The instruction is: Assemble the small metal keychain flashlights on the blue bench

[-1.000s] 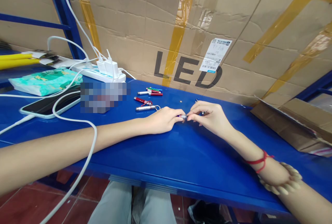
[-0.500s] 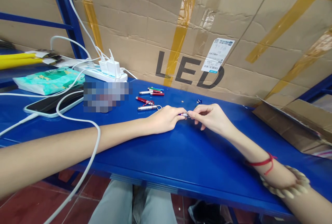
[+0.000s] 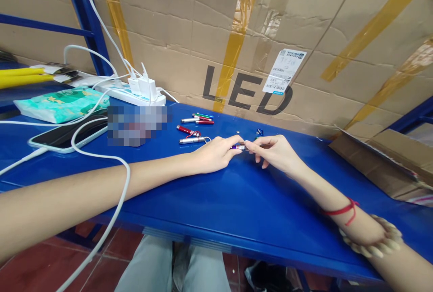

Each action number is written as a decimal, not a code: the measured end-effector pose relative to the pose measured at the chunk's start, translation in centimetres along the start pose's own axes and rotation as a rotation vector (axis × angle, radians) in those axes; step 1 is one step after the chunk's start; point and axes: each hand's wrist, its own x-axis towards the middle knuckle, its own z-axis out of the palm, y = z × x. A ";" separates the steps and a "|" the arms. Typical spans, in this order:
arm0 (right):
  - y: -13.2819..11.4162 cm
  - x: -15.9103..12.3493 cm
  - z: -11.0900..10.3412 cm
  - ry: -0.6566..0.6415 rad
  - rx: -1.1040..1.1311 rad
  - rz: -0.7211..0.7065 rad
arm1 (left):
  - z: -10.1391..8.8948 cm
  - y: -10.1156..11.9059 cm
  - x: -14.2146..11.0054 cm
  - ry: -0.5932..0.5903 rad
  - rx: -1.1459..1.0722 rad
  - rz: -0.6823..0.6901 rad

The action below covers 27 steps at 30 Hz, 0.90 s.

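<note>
Inside the left hand (image 3: 217, 153), a tube (image 3: 240, 147), mostly hidden.

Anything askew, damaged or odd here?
Two things: a pixelated patch beside the phone hides what lies there, and a white cable crosses the left forearm and hangs past the front edge of the blue table, a possible snag.

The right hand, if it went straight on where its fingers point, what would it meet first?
The right hand would probably first meet the silver end of the small tube held by the left hand; whether its fingertips touch it is unclear from this one view.
</note>
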 end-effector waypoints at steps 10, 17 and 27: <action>0.1 0.4 -0.2 0.048 -0.030 -0.026 | -0.1 0.6 -0.2 0.003 0.020 -0.030; 0.4 0.4 -0.8 0.059 0.009 -0.234 | -0.3 0.3 0.0 0.063 -0.086 -0.075; 1.1 0.7 -1.0 0.003 -0.021 -0.443 | -0.3 0.5 -0.4 0.053 -0.097 -0.069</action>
